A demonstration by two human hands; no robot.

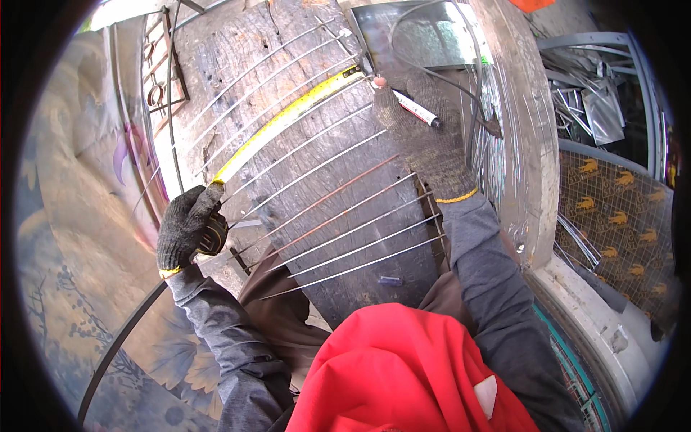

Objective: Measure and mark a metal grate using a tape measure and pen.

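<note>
My left hand (180,234), in a dark knit glove with a yellow cuff, is closed around the black case of a tape measure (214,236). From it the yellow blade (288,119) runs up and right across several thin metal rods (332,160) laid side by side over a worn wooden board (284,180). My right hand (430,140), gloved alike with a bare fingertip showing, is at the blade's far end. Between its fingers is a white marker (414,106) with a dark end. Whether those fingers also grip the blade's tip is hidden.
A small bluish object (391,281) lies on the board near me. A shiny metal sheet (425,36) and a dark cable (461,90) are beyond my right hand. Metal scraps (597,108) fill the right side. A patterned sheet (86,237) covers the left.
</note>
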